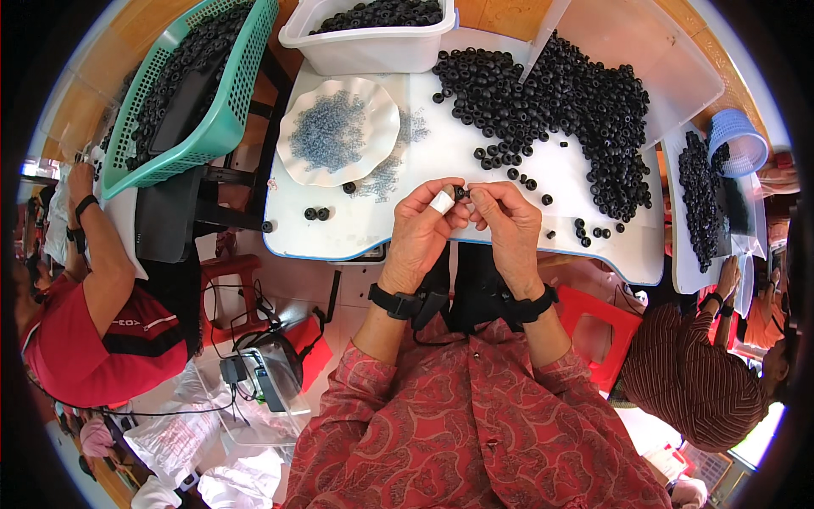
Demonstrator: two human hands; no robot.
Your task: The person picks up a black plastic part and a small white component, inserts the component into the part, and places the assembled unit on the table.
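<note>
Just past the near edge of the white table [322, 235], my two hands meet over a small black ring-shaped part [460, 192]. My left hand [421, 225], with white tape [442, 202] round a finger, pinches it from the left. The thumb and fingers of my right hand [507, 222] close on it from the other side. A heap of similar black parts [543, 106] spreads over the table's far right. To the left, a white scalloped plate [386, 119] holds many tiny clear bluish pieces [329, 131], with more scattered beside it.
A white tub [373, 53] of black parts stands at the back. A green basket [170, 161] of them is at left. A clear bin [670, 59] lies tipped at right, near a blue basket [734, 144]. Co-workers sit on both sides; red stools [598, 331] stand below.
</note>
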